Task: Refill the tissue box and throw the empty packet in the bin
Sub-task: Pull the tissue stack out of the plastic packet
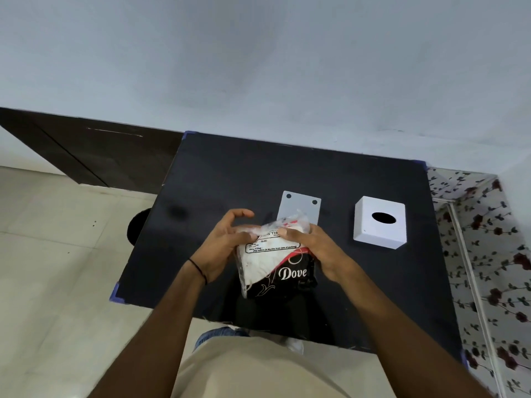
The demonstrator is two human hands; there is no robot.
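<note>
I hold a plastic tissue packet (277,264), clear at the top and black and red with "Dove" printed below, above the black table (218,179). White tissues show inside it. My left hand (222,244) grips the packet's left side, fingers curled at its top. My right hand (314,249) grips its right side, thumb pressed on the label. The white tissue box (380,222) with a dark oval hole on top stands on the table to the right of my hands. Its flat white base plate (298,206) with two holes lies behind the packet, partly hidden.
A black round bin (138,226) stands on the tiled floor at the table's left edge, mostly hidden by the table. A dark wooden cabinet (86,150) sits at the back left. A floral-patterned surface (494,254) borders the table's right side. A wall runs behind.
</note>
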